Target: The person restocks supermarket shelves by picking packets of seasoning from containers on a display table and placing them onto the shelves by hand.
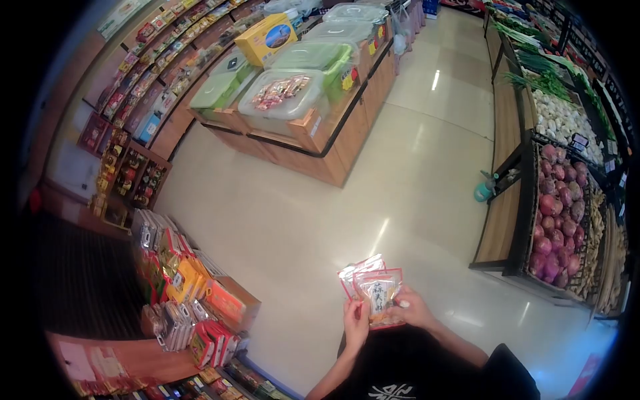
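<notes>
Two or more flat food packets [378, 293], silvery with red edges and dark printed characters, are held in front of my dark shirt. My left hand [357, 323] grips their lower left side, thumb on the front. On the right side, my right hand [411, 309] has its fingers closed at the edge of the front packet. Another packet [357, 270] pokes out behind it, tilted to the left. The fingers behind the packets are hidden.
At lower left stands a shelf with upright packets [190, 280]. A wooden display island [340, 157] with lidded plastic bins is ahead. To the right, a produce stand holds red onions [557, 220] and garlic [560, 117]. Pale floor [300, 207] runs between them.
</notes>
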The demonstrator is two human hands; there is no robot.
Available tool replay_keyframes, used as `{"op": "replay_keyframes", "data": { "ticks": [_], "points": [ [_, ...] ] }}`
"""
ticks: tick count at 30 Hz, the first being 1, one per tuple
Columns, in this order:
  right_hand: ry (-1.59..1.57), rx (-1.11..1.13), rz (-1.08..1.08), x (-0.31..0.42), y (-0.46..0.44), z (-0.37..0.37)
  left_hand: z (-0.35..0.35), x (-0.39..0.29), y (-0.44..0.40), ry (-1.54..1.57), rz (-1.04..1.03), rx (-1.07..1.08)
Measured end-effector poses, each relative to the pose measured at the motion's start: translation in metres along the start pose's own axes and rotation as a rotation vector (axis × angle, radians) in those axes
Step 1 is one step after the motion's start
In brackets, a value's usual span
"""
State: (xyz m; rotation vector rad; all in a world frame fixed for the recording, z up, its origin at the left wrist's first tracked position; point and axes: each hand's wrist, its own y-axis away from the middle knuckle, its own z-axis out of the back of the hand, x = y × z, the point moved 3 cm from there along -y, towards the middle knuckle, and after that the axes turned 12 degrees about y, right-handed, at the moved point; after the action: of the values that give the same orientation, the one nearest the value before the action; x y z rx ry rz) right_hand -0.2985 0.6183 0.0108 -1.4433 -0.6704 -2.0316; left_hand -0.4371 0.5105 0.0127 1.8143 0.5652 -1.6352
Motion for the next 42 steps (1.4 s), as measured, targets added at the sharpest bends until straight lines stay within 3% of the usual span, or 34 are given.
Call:
{"op": "replay_keyframes", "data": {
  "ticks": [4,7,11,15,17,19,26,28,42],
  "points": [
    [-0.013,0.090,0.034,0.032,-0.055,-0.013,0.025,-0.006,-0.056,0.034,0.000,0.003],
    [-0.013,0.040,0.210,0.042,-0.095,-0.029,0.044,-0.019,-0.091,0.140,-0.020,-0.025],
    [-0.098,0.060,0.061,0.050,-0.147,-0.049,0.067,-0.039,-0.136,0.499,-0.011,-0.029],
    [-0.161,0.053,-0.097,0.072,-0.191,-0.071,0.088,-0.046,-0.167,0.574,0.033,-0.032],
    [-0.161,0.052,-0.187,0.067,-0.199,-0.080,0.096,-0.051,-0.179,0.503,0.023,-0.005],
    [0.085,-0.016,0.034,0.064,-0.218,-0.088,0.100,-0.056,-0.191,0.442,0.003,-0.002],
    [-0.038,0.019,-0.071,0.076,-0.272,-0.098,0.108,-0.061,-0.247,0.225,-0.028,-0.028],
    [-0.068,-0.005,0.010,0.078,-0.296,-0.100,0.108,-0.057,-0.270,0.241,-0.055,-0.047],
    [-0.215,0.096,0.042,0.085,-0.479,-0.082,0.100,-0.081,-0.468,0.036,-0.055,-0.002]
  ]
}}
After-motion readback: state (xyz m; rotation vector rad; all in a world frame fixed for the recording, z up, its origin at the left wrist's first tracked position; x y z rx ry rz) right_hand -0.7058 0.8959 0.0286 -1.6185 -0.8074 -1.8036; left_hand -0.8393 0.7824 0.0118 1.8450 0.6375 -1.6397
